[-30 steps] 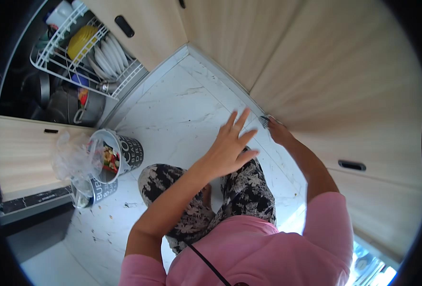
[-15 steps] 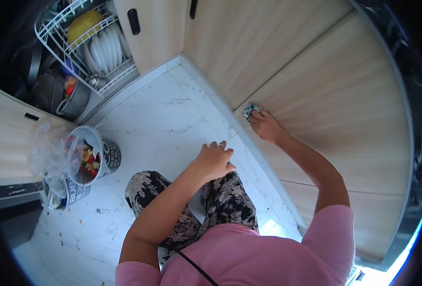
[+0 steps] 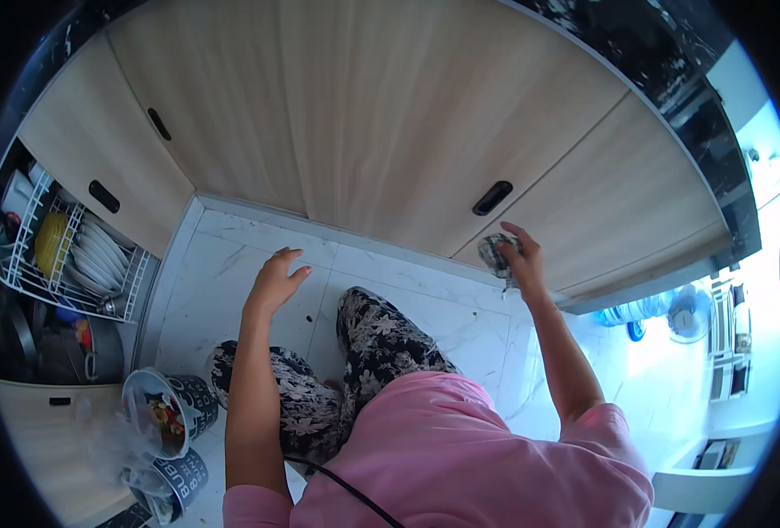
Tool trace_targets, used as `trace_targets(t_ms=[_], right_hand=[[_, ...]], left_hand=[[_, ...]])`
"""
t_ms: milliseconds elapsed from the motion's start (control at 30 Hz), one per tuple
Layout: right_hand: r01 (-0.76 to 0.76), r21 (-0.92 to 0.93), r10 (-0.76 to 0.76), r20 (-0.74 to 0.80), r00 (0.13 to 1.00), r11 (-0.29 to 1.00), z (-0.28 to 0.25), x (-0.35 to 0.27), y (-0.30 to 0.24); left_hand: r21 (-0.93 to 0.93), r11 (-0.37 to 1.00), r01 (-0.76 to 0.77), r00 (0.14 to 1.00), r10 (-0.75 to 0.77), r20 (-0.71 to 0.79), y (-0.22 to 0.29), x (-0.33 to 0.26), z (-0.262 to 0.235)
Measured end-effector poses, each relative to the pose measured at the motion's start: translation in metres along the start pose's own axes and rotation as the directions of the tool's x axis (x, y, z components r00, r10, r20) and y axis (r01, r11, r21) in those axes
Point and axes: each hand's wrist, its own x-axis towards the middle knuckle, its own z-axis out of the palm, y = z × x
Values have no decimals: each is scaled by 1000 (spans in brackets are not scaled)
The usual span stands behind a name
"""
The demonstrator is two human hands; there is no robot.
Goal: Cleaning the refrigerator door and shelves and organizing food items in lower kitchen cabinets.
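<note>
A crumpled grey-and-white patterned cloth [image 3: 496,253] is held in my right hand [image 3: 526,264], between thumb and fingers. That hand is close to the lower edge of the pale wood-grain cabinet doors [image 3: 372,114], below a dark oval handle recess [image 3: 493,198]. Whether the cloth touches the door I cannot tell. My left hand [image 3: 275,282] hangs above the marbled white floor tiles [image 3: 231,273] with its fingers apart and nothing in it. My knees, in dark floral trousers, are bent beneath my arms.
At the left, a white wire dish rack [image 3: 73,295] holds several white plates and a yellow dish, with pots below. Two printed buckets [image 3: 198,405] stand near it, one with food scraps. Large blue water bottles [image 3: 628,312] lie far right. A black countertop [image 3: 680,79] edges the cabinets.
My view has swung to the right along the cabinets. My right hand, with the cloth, has come toward the doors' bottom edge, and my left hand has moved away from my knee.
</note>
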Motion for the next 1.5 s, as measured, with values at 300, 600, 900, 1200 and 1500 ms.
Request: trace_targets(t_ms=[300,600,900,1200,1500], right_hand=[[34,-31,-43,-344,938,999,113,7,-1],[46,184,4,-263,965,982,122,12,-10],[8,101,-1,-77,997,995,153,16,-60],[74,233,-100,101,990,970,184,45,-67],[213,203,-271,326,906,956,238,64,-85]], left_hand=[[-195,981,8,999,-2,34,-1,-29,3],[-322,896,-305,948,252,-194,112,36,13],[-301,841,-448,835,274,-477,154,99,-3],[-148,906,-396,767,238,-595,116,124,-15],[-159,935,-317,789,167,-591,59,146,-60]])
